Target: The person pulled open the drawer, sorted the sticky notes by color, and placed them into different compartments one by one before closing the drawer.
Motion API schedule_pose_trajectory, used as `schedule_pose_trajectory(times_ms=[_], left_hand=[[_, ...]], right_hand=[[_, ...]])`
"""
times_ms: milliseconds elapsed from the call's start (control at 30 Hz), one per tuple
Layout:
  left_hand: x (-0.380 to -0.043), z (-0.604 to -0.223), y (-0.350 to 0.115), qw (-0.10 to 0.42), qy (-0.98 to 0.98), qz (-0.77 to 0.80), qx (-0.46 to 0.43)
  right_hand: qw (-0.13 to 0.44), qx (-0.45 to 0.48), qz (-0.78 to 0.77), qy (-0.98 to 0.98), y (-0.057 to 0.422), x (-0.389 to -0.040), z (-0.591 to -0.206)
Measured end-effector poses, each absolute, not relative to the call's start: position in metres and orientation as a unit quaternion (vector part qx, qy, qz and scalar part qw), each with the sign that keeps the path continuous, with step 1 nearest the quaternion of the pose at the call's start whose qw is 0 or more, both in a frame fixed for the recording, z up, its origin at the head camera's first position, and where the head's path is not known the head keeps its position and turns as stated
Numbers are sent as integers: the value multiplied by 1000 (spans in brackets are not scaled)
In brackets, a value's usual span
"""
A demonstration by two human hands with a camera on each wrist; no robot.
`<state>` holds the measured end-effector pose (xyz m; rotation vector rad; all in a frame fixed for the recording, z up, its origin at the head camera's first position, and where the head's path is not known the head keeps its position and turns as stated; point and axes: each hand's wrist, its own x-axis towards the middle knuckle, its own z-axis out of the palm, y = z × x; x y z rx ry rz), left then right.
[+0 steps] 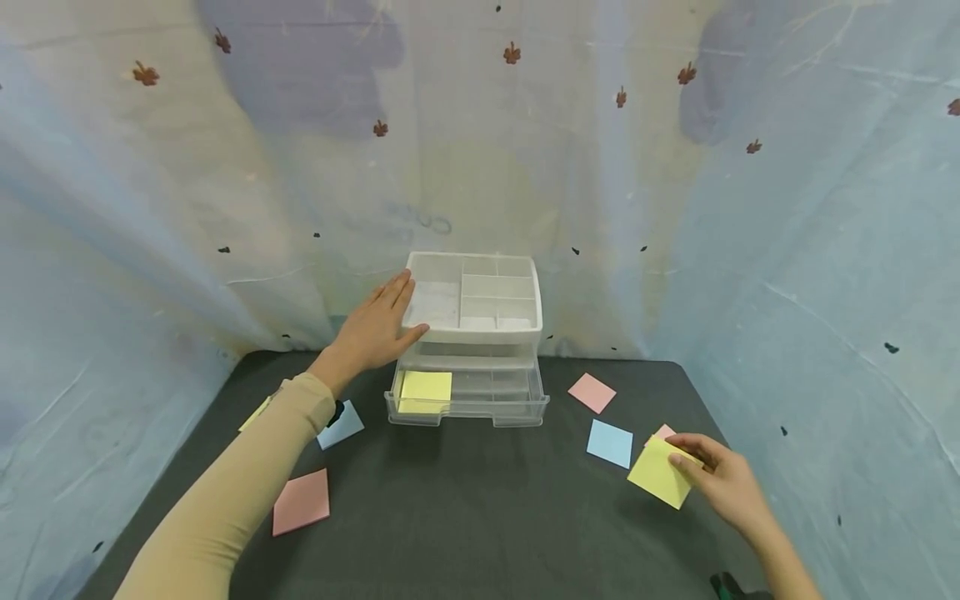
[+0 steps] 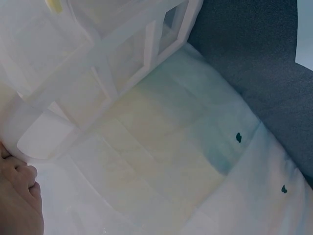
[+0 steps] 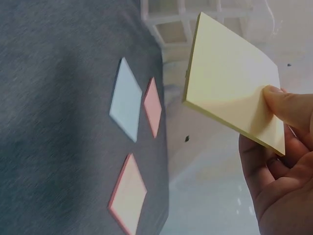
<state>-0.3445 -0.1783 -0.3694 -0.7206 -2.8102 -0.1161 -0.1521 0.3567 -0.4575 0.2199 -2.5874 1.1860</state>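
A white desktop drawer unit (image 1: 472, 335) stands at the back of the table, its clear lower drawer (image 1: 510, 408) pulled out. One yellow sticky-note pad (image 1: 425, 392) lies in that drawer's left part. My left hand (image 1: 375, 327) rests with straight fingers at the unit's upper left edge; only part of this hand (image 2: 19, 196) shows in the left wrist view. Over the table's right side, my right hand (image 1: 723, 483) pinches another yellow sticky-note pad (image 3: 230, 73) between thumb and fingers, tilted and raised. It partly covers a pink pad (image 1: 664, 432) in the head view.
Right of the unit lie a pink pad (image 1: 592, 392) and a blue pad (image 1: 609, 443). On the left are a blue pad (image 1: 342, 427), a pink pad (image 1: 302, 502) and a yellow pad (image 1: 253, 416) partly behind my sleeve. A black-and-green object (image 1: 724, 587) sits at the lower right.
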Motion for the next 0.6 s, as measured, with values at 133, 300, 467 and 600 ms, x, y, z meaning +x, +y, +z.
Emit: schedule_pose_trajectory(times_ms=[133, 300, 467, 600], left_hand=[[-344, -369, -178, 120, -960, -43, -249], [-343, -369, -178, 123, -959, -43, -252], [-342, -369, -179, 121, -959, -44, -251], [-342, -369, -179, 125, -959, -44, -250]], right_hand=[[153, 86, 411, -895, 348, -156, -451], [145, 91, 416, -893, 335, -161, -440], [152, 112, 430, -883, 321, -168, -427], [160, 124, 430, -880, 310, -173, -417]])
